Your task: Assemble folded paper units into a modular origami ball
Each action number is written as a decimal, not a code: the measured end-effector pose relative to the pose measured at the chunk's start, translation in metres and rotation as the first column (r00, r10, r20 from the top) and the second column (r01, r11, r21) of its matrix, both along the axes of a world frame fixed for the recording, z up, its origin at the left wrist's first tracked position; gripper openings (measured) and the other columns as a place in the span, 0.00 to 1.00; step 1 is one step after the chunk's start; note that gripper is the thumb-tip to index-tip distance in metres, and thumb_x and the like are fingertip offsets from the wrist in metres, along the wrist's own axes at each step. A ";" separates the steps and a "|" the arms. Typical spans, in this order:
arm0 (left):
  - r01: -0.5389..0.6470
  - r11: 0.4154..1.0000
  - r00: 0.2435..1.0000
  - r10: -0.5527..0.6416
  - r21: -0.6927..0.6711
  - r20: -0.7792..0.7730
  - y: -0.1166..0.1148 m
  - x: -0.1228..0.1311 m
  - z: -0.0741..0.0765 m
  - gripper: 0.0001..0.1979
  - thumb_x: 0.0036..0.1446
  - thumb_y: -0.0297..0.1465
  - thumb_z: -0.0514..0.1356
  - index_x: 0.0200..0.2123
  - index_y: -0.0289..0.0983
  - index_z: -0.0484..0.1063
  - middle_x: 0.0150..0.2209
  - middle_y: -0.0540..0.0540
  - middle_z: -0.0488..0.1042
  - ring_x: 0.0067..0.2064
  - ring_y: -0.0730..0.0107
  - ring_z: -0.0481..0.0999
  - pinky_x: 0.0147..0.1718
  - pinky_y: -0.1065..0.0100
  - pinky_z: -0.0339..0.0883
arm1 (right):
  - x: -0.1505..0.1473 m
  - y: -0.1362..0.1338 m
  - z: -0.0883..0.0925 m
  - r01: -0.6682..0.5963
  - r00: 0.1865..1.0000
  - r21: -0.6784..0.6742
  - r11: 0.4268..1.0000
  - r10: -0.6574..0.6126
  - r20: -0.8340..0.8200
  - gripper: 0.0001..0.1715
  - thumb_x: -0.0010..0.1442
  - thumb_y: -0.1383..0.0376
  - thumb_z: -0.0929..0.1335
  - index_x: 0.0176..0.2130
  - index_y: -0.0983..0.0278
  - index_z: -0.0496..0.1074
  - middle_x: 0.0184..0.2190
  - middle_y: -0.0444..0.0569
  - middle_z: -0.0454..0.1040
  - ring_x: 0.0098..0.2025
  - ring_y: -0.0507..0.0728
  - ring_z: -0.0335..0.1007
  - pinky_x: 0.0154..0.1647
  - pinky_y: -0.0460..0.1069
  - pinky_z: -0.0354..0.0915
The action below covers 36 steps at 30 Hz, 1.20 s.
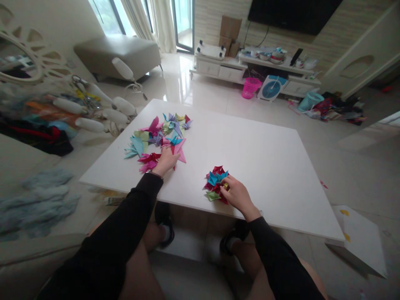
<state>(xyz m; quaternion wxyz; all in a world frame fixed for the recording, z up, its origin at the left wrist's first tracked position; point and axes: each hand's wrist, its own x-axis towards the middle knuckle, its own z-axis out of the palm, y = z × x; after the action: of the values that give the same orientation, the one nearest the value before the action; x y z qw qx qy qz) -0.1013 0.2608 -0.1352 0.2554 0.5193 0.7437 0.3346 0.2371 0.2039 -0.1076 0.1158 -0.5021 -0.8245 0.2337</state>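
A loose pile of folded paper pieces (158, 135) in pink, teal, green and purple lies on the left part of the white table (265, 158). My left hand (165, 160) rests on the near edge of that pile, fingers closing on a pink folded piece (180, 151). Near the front edge sits an assembled cluster of red, blue and green paper units (215, 183). My right hand (236, 193) grips the cluster's right side with curled fingers.
A grey sofa (120, 52) and a lamp with white bulbs (103, 110) stand to the left. A TV cabinet (250, 68), a pink basket (251, 87) and a fan (271, 88) lie beyond the table. White sheets (362, 239) lie on the floor at right.
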 end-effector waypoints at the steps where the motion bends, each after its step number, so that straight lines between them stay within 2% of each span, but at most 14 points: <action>1: -0.013 1.000 1.000 0.012 -0.014 -0.027 -0.002 0.005 0.005 0.16 0.55 0.29 0.59 0.47 0.28 0.69 0.58 0.27 0.66 0.65 0.44 0.62 0.69 0.49 0.50 | 0.000 0.000 0.000 0.001 1.000 0.001 1.000 -0.001 0.000 0.03 0.64 0.64 0.67 0.37 0.60 0.73 0.39 0.46 0.73 0.35 0.54 0.69 0.38 0.48 0.61; 4: 0.012 0.999 0.997 -0.009 0.039 -0.071 -0.013 0.028 0.022 0.21 0.56 0.29 0.59 0.54 0.29 0.68 0.63 0.28 0.63 0.68 0.46 0.60 0.70 0.51 0.50 | -0.003 0.001 0.003 0.008 1.000 0.019 1.000 -0.008 -0.011 0.04 0.64 0.65 0.67 0.37 0.60 0.73 0.40 0.46 0.73 0.36 0.54 0.70 0.38 0.48 0.61; 8: 0.209 0.954 0.978 -0.204 0.215 -0.045 -0.035 0.064 0.045 0.27 0.56 0.28 0.60 0.60 0.30 0.66 0.66 0.31 0.62 0.70 0.52 0.59 0.71 0.53 0.50 | -0.012 0.005 0.006 0.012 0.996 0.039 0.999 -0.009 -0.087 0.05 0.63 0.67 0.66 0.38 0.61 0.72 0.39 0.48 0.73 0.40 0.56 0.70 0.43 0.50 0.63; 11: 0.307 0.903 0.935 -0.345 0.299 0.081 -0.045 0.080 0.060 0.28 0.57 0.30 0.60 0.61 0.34 0.68 0.66 0.35 0.64 0.69 0.55 0.62 0.70 0.52 0.52 | -0.023 0.007 0.004 0.042 0.973 0.032 0.999 -0.033 -0.230 0.07 0.62 0.66 0.66 0.42 0.61 0.71 0.42 0.50 0.74 0.43 0.58 0.71 0.48 0.52 0.65; 13: 0.331 0.887 0.873 -0.417 0.323 0.253 -0.047 0.083 0.067 0.27 0.56 0.33 0.62 0.60 0.37 0.71 0.65 0.37 0.67 0.68 0.54 0.64 0.69 0.51 0.55 | -0.032 0.009 0.001 0.099 0.924 -0.030 0.995 -0.103 -0.368 0.11 0.62 0.63 0.67 0.46 0.61 0.70 0.44 0.51 0.74 0.45 0.58 0.72 0.50 0.53 0.67; 15: 0.353 0.881 0.741 -0.470 0.316 0.480 -0.048 0.083 0.073 0.25 0.55 0.35 0.62 0.57 0.38 0.74 0.65 0.37 0.69 0.67 0.53 0.66 0.67 0.50 0.59 | -0.041 0.012 -0.001 0.172 0.828 -0.166 0.971 -0.234 -0.510 0.15 0.62 0.58 0.68 0.48 0.60 0.69 0.47 0.52 0.75 0.46 0.58 0.73 0.49 0.54 0.70; 17: 0.397 0.867 0.544 -0.487 0.301 0.683 -0.050 0.083 0.079 0.23 0.57 0.36 0.59 0.55 0.38 0.77 0.64 0.39 0.70 0.67 0.52 0.67 0.66 0.50 0.62 | -0.049 0.016 -0.001 0.214 0.653 -0.357 0.909 -0.405 -0.640 0.20 0.62 0.52 0.68 0.50 0.58 0.67 0.49 0.52 0.74 0.46 0.58 0.74 0.46 0.54 0.72; 19: 0.437 0.848 0.368 -0.473 0.301 0.801 -0.053 0.082 0.083 0.22 0.59 0.36 0.55 0.53 0.38 0.79 0.64 0.41 0.71 0.68 0.53 0.65 0.67 0.51 0.61 | -0.055 0.020 0.002 0.157 0.431 -0.547 0.822 -0.555 -0.711 0.22 0.62 0.47 0.67 0.49 0.57 0.66 0.50 0.51 0.74 0.45 0.59 0.76 0.44 0.54 0.74; 20: 0.453 0.838 0.304 -0.467 0.305 0.831 -0.055 0.081 0.085 0.22 0.59 0.36 0.55 0.52 0.38 0.80 0.63 0.42 0.72 0.69 0.54 0.65 0.67 0.52 0.60 | -0.056 0.022 0.005 0.095 0.334 -0.617 0.781 -0.609 -0.719 0.23 0.62 0.45 0.66 0.48 0.57 0.67 0.49 0.51 0.74 0.44 0.59 0.77 0.44 0.54 0.75; 22: 0.475 0.824 0.236 -0.458 0.309 0.857 -0.056 0.080 0.086 0.21 0.58 0.35 0.55 0.50 0.38 0.81 0.62 0.42 0.74 0.69 0.55 0.65 0.69 0.52 0.58 | -0.057 0.025 0.011 -0.026 0.207 -0.686 0.727 -0.667 -0.716 0.24 0.63 0.44 0.64 0.47 0.58 0.68 0.46 0.50 0.76 0.42 0.59 0.78 0.45 0.56 0.75; 24: 0.497 0.816 0.231 -0.454 0.297 0.861 -0.056 0.078 0.085 0.20 0.57 0.35 0.57 0.48 0.39 0.82 0.61 0.42 0.75 0.68 0.54 0.67 0.69 0.51 0.57 | -0.057 0.026 0.018 -0.076 0.151 -0.686 0.723 -0.672 -0.725 0.23 0.63 0.44 0.64 0.45 0.58 0.69 0.45 0.50 0.78 0.40 0.59 0.78 0.46 0.56 0.75; 27: 0.504 0.818 0.272 -0.454 0.276 0.849 -0.052 0.076 0.081 0.19 0.56 0.35 0.58 0.47 0.39 0.82 0.59 0.41 0.76 0.67 0.53 0.68 0.69 0.49 0.57 | -0.056 0.024 0.023 -0.058 0.131 -0.660 0.749 -0.650 -0.749 0.19 0.62 0.47 0.67 0.44 0.57 0.70 0.45 0.49 0.79 0.40 0.58 0.78 0.44 0.54 0.75; 30: 0.488 0.824 0.294 -0.464 0.286 0.836 -0.047 0.077 0.077 0.16 0.57 0.35 0.59 0.43 0.38 0.83 0.59 0.40 0.76 0.67 0.52 0.68 0.69 0.50 0.57 | -0.054 0.021 0.024 -0.064 0.103 -0.662 0.747 -0.654 -0.749 0.17 0.58 0.53 0.72 0.43 0.58 0.72 0.44 0.47 0.79 0.41 0.56 0.78 0.42 0.52 0.75; 36: 0.449 0.847 0.263 -0.430 0.285 0.863 -0.038 0.087 0.069 0.12 0.53 0.34 0.64 0.38 0.37 0.84 0.52 0.38 0.81 0.61 0.50 0.74 0.66 0.50 0.60 | -0.048 0.023 0.018 -0.082 0.006 -0.669 0.739 -0.671 -0.742 0.13 0.55 0.62 0.75 0.40 0.59 0.73 0.38 0.43 0.80 0.38 0.54 0.77 0.40 0.48 0.74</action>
<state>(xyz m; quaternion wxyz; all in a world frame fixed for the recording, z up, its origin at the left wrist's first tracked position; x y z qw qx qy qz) -0.0144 0.2225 -0.0658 0.7018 0.4355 0.3123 0.4693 0.1890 0.2265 -0.0896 0.5374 -0.3896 -0.2798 0.6937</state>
